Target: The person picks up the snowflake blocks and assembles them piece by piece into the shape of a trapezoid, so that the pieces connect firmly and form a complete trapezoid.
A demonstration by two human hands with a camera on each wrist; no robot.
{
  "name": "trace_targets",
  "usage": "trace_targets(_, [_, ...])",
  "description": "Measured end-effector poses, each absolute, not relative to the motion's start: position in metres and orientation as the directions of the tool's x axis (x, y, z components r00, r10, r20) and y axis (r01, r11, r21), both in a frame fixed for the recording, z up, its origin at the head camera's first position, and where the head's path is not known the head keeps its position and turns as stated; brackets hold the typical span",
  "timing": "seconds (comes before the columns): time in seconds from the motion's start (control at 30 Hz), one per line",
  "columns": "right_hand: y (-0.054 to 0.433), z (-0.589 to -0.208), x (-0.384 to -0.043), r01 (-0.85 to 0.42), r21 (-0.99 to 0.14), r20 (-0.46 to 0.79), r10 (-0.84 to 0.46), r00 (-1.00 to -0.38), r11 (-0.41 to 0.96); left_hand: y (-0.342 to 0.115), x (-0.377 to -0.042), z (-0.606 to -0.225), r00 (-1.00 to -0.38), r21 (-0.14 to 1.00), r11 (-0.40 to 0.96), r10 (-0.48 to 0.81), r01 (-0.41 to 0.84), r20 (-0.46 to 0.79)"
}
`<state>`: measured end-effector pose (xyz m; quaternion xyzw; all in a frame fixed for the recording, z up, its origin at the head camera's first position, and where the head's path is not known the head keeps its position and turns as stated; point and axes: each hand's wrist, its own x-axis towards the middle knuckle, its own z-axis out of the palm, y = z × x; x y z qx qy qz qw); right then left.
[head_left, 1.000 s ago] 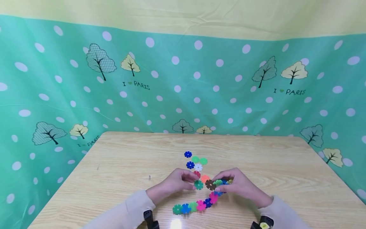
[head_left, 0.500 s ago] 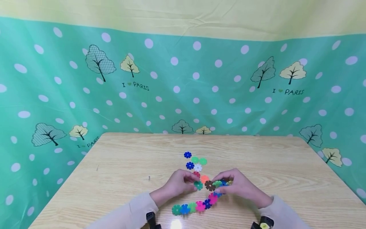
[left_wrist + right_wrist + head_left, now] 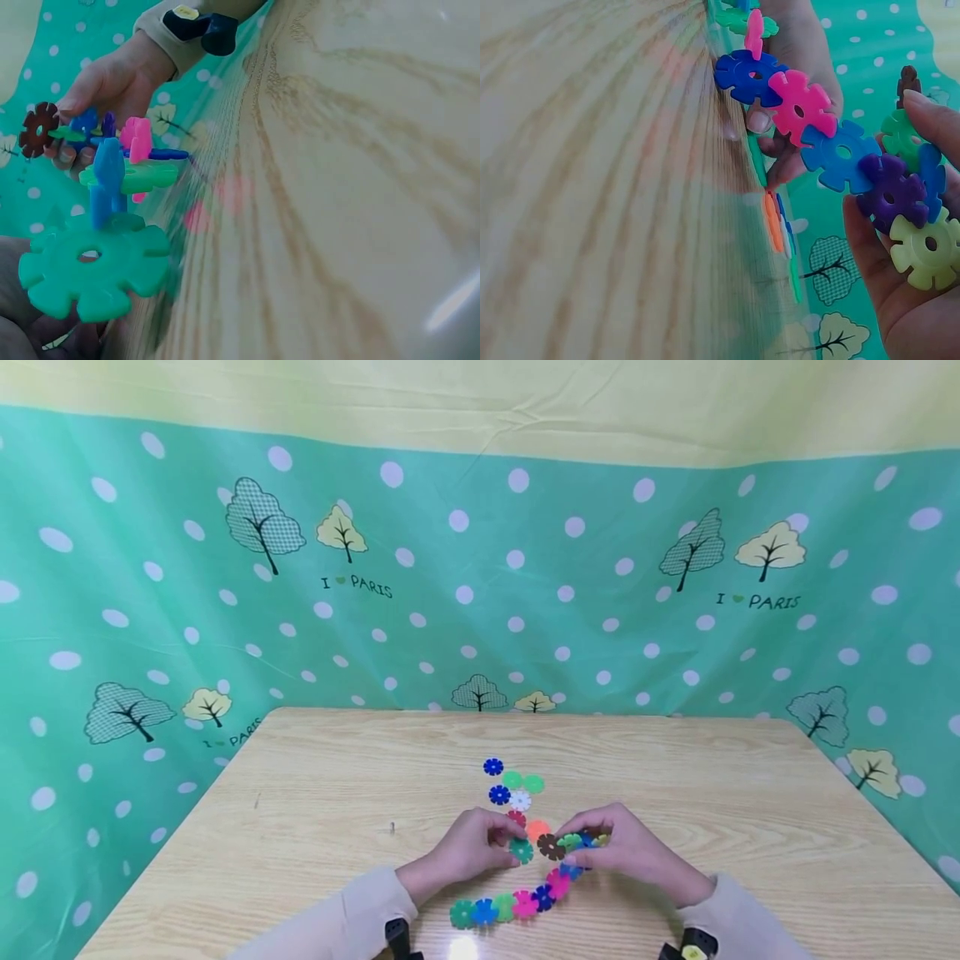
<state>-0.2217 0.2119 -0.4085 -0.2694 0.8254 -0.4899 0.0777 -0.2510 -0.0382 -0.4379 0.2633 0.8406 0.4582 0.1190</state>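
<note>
In the head view my left hand pinches a single green snowflake disc between thumb and fingers, just above the table. My right hand grips a chain of interlocking snowflake discs. A brown disc sticks out from that grip toward the left hand, a small gap from the green one. In the right wrist view, purple and pale yellow discs lie near the right palm. The chain's tail, ending in a green disc, extends left below the left hand.
Loose discs lie beyond the hands: dark blue, light green, white, red and orange. They rest on the wooden table. A patterned curtain hangs behind it.
My left hand has shifted slightly down and toward me, with the green disc tilting a little. The right hand and chain stay nearly in place.
</note>
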Motion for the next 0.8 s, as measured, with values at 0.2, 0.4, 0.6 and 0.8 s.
trace_targets(0.2, [0.211, -0.41, -0.222, -0.369, -0.849, 0.136, -0.518, -0.844, 0.378, -0.039, -0.248, -0.434, -0.809, 0.824, 0.453, 0.588, 0.341, 0.011])
trace_targets(0.4, [0.211, -0.412, -0.222, -0.364, -0.854, 0.136, -0.515, -0.846, 0.373, -0.044, -0.248, -0.43, -0.778, 0.82, 0.455, 0.628, 0.348, -0.018])
trace_targets(0.6, [0.209, -0.41, -0.221, -0.349, -0.853, 0.119, -0.507, -0.853, 0.388, -0.053, -0.25, -0.431, -0.786, 0.86, 0.405, 0.618, 0.309, -0.009])
trace_targets(0.8, [0.208, -0.409, -0.221, -0.351, -0.855, 0.122, -0.509, -0.852, 0.383, -0.058, -0.253, -0.432, -0.806, 0.901, 0.361, 0.592, 0.239, -0.023])
